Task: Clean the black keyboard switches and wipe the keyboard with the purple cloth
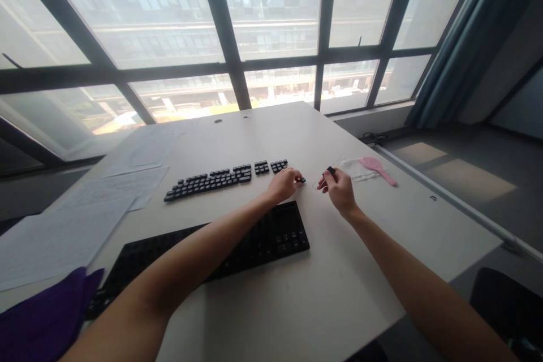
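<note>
My left hand (285,184) is closed, its fingertips pinching a small black keycap (301,180) just above the table. Facing it, my right hand (339,188) grips a keycap puller by its black handle (330,171). A thin wire loop (314,185) shows beside those fingers, apart from the keycap. Rows of loose black keycaps (207,182) lie beyond my left hand, grouped like a keyboard layout. Under my left forearm is a black keyboard (292,212); a few keycaps remain at its near right corner, while the forearm hides its middle.
A pink hairbrush (373,165) rests on a white cloth or wrapper (354,169) at right. Paper sheets (63,243) cover the table's left side, near a purple cloth (46,317). Windows (271,5) stand behind the white table (263,317); a dark chair (504,305) is at lower right.
</note>
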